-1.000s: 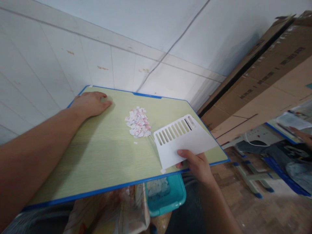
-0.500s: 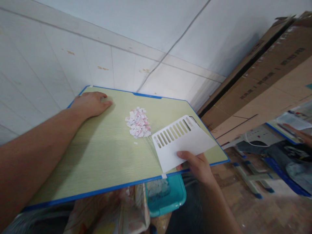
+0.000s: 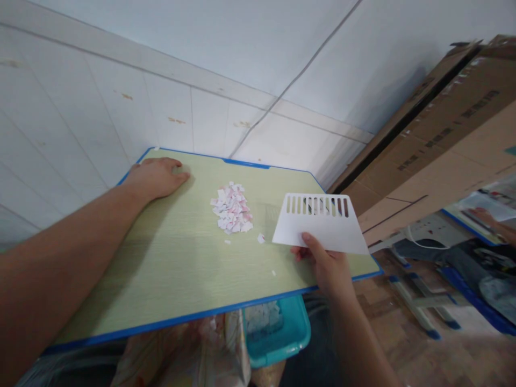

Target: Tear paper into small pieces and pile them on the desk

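My right hand point(image 3: 324, 264) pinches a white plastic scraper point(image 3: 322, 231) by its lower edge, thumb on top. The scraper is a flat sheet with a row of slots along its far side, held over the right part of the table point(image 3: 173, 274). To its left lies a heap of small torn paper pieces point(image 3: 233, 208), white and pinkish. A single loose scrap point(image 3: 261, 238) sits between heap and scraper, with tinier bits nearby. My left hand point(image 3: 159, 176) rests on the table's far left corner, holding nothing, thumb apart from the curved fingers.
Below the table's front edge hangs or stands a teal basin point(image 3: 278, 344) with pale pieces inside, beside a patterned cloth or bag point(image 3: 181, 349). Large cardboard boxes point(image 3: 439, 140) stand at right. Another person's hand point(image 3: 486, 217) shows at a farther table. A panelled wall borders the back.
The scraper has moved right, away from the heap, and turned so its slotted side faces the wall. A scrap near the heap is now uncovered. My left hand stays in place.
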